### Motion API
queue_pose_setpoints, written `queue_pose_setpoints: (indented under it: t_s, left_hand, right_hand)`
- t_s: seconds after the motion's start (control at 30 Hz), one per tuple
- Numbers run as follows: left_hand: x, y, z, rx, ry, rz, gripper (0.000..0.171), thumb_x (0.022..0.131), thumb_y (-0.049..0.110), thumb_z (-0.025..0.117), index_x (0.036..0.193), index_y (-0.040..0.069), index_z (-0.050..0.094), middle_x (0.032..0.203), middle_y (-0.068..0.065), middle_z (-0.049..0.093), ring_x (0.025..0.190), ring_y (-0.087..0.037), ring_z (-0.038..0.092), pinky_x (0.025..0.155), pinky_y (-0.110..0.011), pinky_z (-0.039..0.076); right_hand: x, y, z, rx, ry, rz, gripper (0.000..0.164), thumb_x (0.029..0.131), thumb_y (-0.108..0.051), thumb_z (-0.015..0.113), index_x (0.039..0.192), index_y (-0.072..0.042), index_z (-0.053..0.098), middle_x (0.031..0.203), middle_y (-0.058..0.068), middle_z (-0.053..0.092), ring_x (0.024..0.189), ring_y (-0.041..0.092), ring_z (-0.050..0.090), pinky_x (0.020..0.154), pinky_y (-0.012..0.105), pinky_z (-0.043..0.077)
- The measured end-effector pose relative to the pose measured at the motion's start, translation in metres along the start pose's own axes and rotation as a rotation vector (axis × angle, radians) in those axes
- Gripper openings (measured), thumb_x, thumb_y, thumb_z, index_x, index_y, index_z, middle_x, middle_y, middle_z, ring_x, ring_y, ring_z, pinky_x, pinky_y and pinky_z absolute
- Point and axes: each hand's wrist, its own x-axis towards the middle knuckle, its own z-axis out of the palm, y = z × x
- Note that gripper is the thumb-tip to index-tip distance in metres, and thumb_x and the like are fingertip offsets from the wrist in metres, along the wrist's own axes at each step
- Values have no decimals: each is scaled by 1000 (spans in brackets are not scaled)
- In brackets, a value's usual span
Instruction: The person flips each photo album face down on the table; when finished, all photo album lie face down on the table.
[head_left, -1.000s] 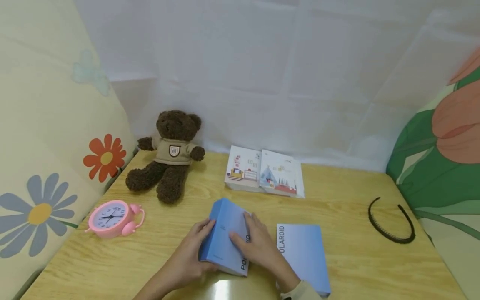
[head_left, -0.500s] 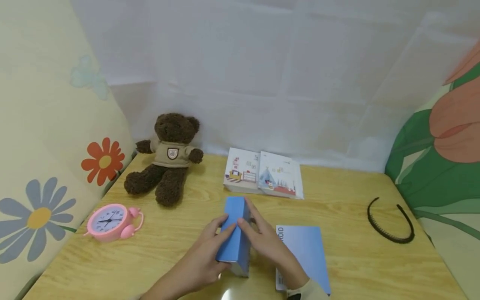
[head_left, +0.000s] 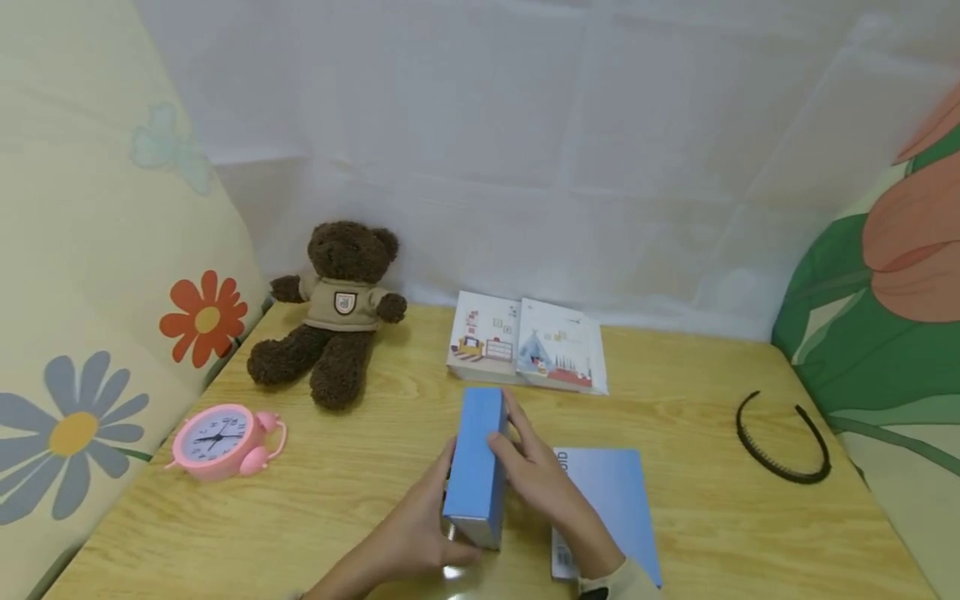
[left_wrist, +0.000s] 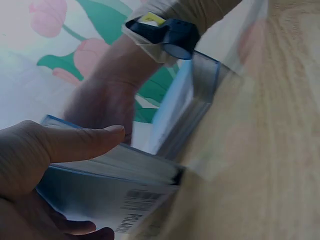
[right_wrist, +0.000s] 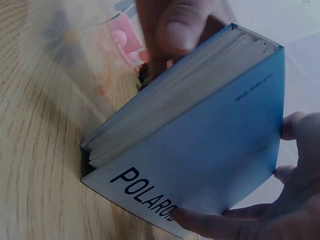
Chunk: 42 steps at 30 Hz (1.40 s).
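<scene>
A thick blue photo album [head_left: 474, 458] with POLAROID on its cover stands on the table, spine upward, between the two hands. At its left side, the left hand [head_left: 416, 517] grips it; in the left wrist view the thumb lies across the page edges and the fingers sit against the barcoded cover. From the right, the right hand [head_left: 536, 471] holds it, thumb by the spine edge and fingers at the far end and on the cover. In the right wrist view, white page edges show between the album's covers [right_wrist: 200, 135]. A second blue album [head_left: 618, 508] lies flat beside the right forearm.
Two white illustrated books [head_left: 486, 337] lie at the back middle of the wooden table [head_left: 697, 550]. A brown teddy bear [head_left: 345, 308] sits at the back left, with a pink alarm clock [head_left: 217, 442] in front of it. A black headband [head_left: 787, 475] lies at the right.
The held album has turned from showing its front cover to standing spine upward, and shifted slightly right. The left hand has slid lower along it. The other things have stayed put.
</scene>
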Motion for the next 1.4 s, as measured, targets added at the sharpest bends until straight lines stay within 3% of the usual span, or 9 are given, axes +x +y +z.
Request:
queue_pose_setpoints:
  t_s: [0.1,0.2,0.53,0.67,0.8,0.93,1.13,1.27,1.4]
  left_hand:
    - [1,-10,8,-21,-42,27,129,59,6,92,159,6,11,151,-16,41,133,-31,44,113,-46,31]
    - [1,-16,14,3,-23,75,122,59,5,93,156,5,19,142,-14,51,126,-30,51,111,-44,36]
    - [3,-21,11,46,2,81,128,58,3,91,160,10,13,150,-13,44,131,-30,47,111,-53,33]
    - [0,-19,6,97,12,45,133,58,11,94,160,11,9,151,-18,40,133,-36,43,110,-59,31]
    - [-3,-17,4,184,41,21,132,56,17,95,158,1,13,151,-27,35,134,-45,39,108,-64,31]
    - [-6,-15,0,220,44,0,129,57,16,95,158,1,15,151,-28,34,131,-46,41,104,-64,36]
    - [-9,-12,-6,304,19,-59,122,57,21,95,157,9,27,151,-28,32,130,-49,40,99,-64,41]
    - [-10,-11,-9,360,-7,-87,114,57,22,94,154,10,37,152,-29,31,132,-51,37,100,-64,41]
    - [-12,-11,-9,434,-29,-116,106,55,22,94,149,11,46,152,-26,33,134,-50,35,101,-64,40]
  right_hand:
    - [-1,0,0,58,-2,15,61,101,-49,48,151,-57,15,164,8,18,136,42,40,94,53,51]
    - [-2,0,1,109,-13,8,61,102,-46,48,153,-55,14,164,12,16,138,44,37,94,53,51]
    - [-5,0,2,190,-58,-9,61,104,-43,47,155,-50,14,162,18,17,145,41,22,104,61,39]
    - [-7,0,1,230,-65,-22,60,105,-36,45,156,-47,16,160,23,22,140,42,33,99,58,45]
    - [-8,1,-2,236,-65,-38,58,106,-29,43,158,-42,18,159,24,23,134,44,41,94,53,51]
    - [-12,4,-5,135,-40,-106,55,108,-24,40,159,-25,21,161,17,21,138,39,37,102,51,45]
    - [-20,9,0,-236,63,-238,49,106,-12,39,153,-1,31,161,13,24,146,30,22,115,48,23]
    - [-25,12,2,-349,78,-242,49,103,-6,39,151,3,33,160,14,25,146,30,24,114,46,26]
    - [-31,16,2,-394,43,-183,53,100,-4,43,151,6,32,158,19,29,143,32,31,113,47,30]
